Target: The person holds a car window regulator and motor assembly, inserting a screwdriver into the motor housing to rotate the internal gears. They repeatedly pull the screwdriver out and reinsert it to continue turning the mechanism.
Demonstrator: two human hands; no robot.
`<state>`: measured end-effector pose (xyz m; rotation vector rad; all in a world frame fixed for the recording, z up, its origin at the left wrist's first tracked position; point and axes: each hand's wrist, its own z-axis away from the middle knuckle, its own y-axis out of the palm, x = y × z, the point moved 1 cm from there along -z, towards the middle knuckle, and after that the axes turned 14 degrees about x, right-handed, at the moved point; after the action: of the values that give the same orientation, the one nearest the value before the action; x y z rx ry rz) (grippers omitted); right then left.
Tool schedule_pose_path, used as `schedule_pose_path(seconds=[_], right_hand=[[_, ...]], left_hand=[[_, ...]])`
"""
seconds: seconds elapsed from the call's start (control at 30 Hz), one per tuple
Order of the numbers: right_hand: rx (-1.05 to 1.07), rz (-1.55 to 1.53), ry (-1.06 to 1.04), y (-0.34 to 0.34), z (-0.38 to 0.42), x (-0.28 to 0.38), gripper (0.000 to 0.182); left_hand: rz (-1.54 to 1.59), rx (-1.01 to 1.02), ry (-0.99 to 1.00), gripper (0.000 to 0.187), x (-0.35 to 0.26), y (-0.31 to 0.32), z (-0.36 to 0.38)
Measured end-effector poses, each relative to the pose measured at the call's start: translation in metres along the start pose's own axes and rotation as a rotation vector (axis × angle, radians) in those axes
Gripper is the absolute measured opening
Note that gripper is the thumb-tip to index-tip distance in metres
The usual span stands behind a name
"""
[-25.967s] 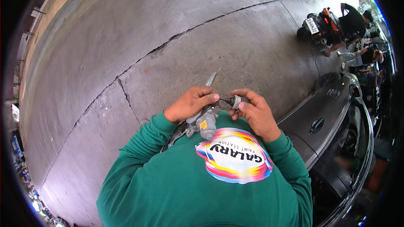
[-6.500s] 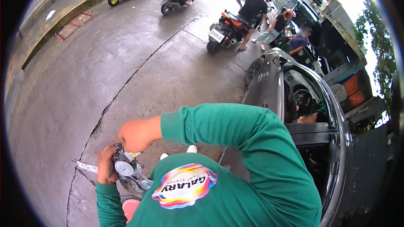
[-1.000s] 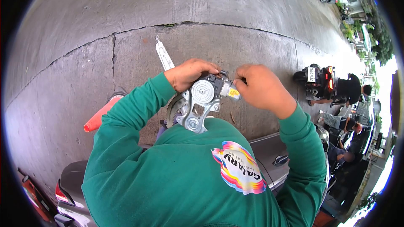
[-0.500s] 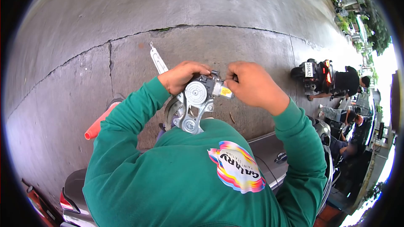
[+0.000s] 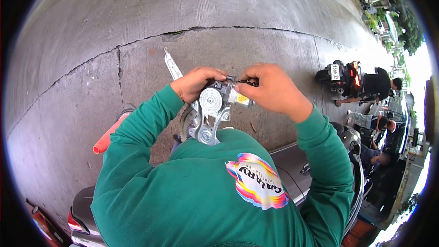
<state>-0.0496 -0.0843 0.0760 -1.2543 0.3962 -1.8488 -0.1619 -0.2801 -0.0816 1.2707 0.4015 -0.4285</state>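
A car window regulator (image 5: 208, 121) with a round-capped motor and a toothed gear sits upright in front of my belly. Its long metal arm (image 5: 172, 66) sticks out past my left wrist. My left hand (image 5: 197, 84) is closed around the motor's far side, thumb and fingers on the dark plastic housing (image 5: 224, 88). From the right, my right hand (image 5: 272, 87) pinches a slim dark piece (image 5: 249, 82) that reaches to the top of that housing; its kind is not clear. Just below those fingers is the motor's silver end with a yellow label (image 5: 242, 99).
An orange cone (image 5: 109, 135) lies to the left on the concrete ground (image 5: 256, 9). A dark car (image 5: 292, 164) stands close on the right under my arm. Farther right are a motorcycle (image 5: 340, 80) with a person in black (image 5: 377, 84), and other people.
My right hand has shifted slightly left, closer to the housing, and the dark piece in its fingers now shows. The regulator and my left hand have moved only slightly.
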Motion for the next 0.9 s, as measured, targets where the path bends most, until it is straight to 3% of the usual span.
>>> schedule_pose_path(seconds=[0.17, 0.23, 0.27, 0.33, 0.37, 0.43, 0.57, 0.63, 0.77, 0.9], right_hand=[[-0.141, 0.129, -0.029, 0.02, -0.012, 0.002, 0.026], [-0.196, 0.135, -0.044, 0.024, -0.014, -0.001, 0.026], [-0.193, 0.145, -0.071, 0.031, -0.02, -0.012, 0.028], [-0.072, 0.033, 0.109, 0.023, -0.017, -0.009, 0.028], [-0.08, 0.014, 0.085, 0.019, -0.012, -0.009, 0.031], [0.099, -0.064, 0.199, 0.006, -0.014, -0.01, 0.032], [0.143, -0.333, 0.311, -0.009, -0.007, -0.026, 0.031], [-0.068, -0.257, 0.062, -0.003, -0.012, -0.044, 0.029], [-0.12, -0.088, -0.054, 0.008, -0.03, -0.058, 0.029], [-0.012, -0.103, -0.201, 0.02, -0.037, -0.053, 0.03]], left_hand=[[-0.134, 0.025, 0.07, 0.037, -0.001, -0.001, 0.004], [-0.084, -0.059, 0.029, 0.036, 0.0, -0.001, 0.005], [-0.058, 0.004, 0.003, 0.039, -0.002, 0.005, 0.005], [-0.138, 0.0, 0.058, 0.044, 0.0, 0.016, 0.002], [-0.099, 0.016, 0.059, 0.044, 0.005, 0.014, 0.0], [-0.143, 0.002, 0.063, 0.045, 0.008, 0.01, 0.0], [-0.174, -0.014, 0.065, 0.047, 0.005, 0.008, 0.003], [-0.181, 0.024, 0.071, 0.048, 0.004, 0.015, 0.004], [-0.155, 0.072, 0.08, 0.05, 0.005, 0.017, 0.002], [-0.17, 0.097, 0.079, 0.05, 0.009, 0.007, 0.003]])
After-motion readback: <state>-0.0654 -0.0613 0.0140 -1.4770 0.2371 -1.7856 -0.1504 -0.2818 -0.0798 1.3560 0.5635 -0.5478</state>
